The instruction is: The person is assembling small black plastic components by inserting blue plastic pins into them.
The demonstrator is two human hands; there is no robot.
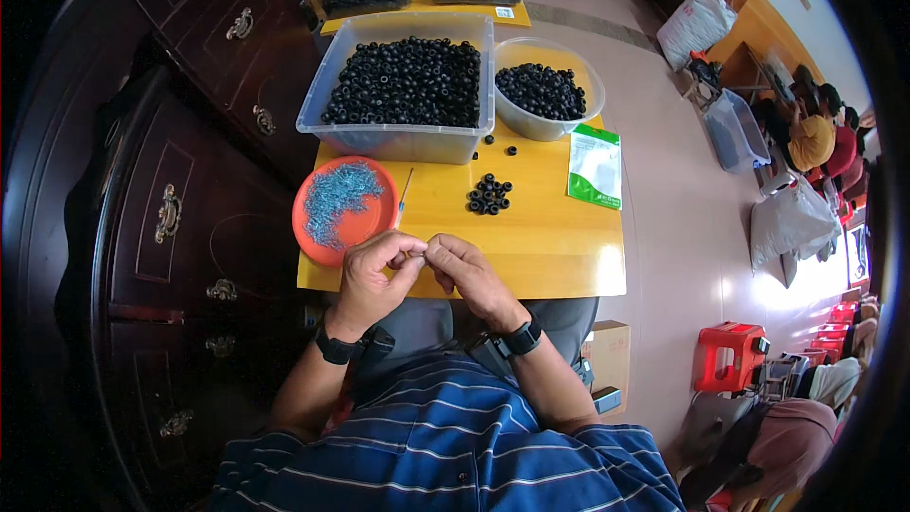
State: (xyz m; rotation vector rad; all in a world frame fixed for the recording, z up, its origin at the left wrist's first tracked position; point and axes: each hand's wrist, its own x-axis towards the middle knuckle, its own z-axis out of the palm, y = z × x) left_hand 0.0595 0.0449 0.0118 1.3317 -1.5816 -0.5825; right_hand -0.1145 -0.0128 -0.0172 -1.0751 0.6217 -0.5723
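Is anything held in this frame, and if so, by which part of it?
Cannot be told: the left hand and right hand meet at the fingertips, and anything pinched there is too small to make out.

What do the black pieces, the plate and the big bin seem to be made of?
Black pieces: rubber or plastic, I can't tell which; small highlights suggest a slight gloss.
Plate: probably plastic, smooth, judging by its even orange-red colour.
Big bin: likely translucent plastic; yellow shows through its far wall.
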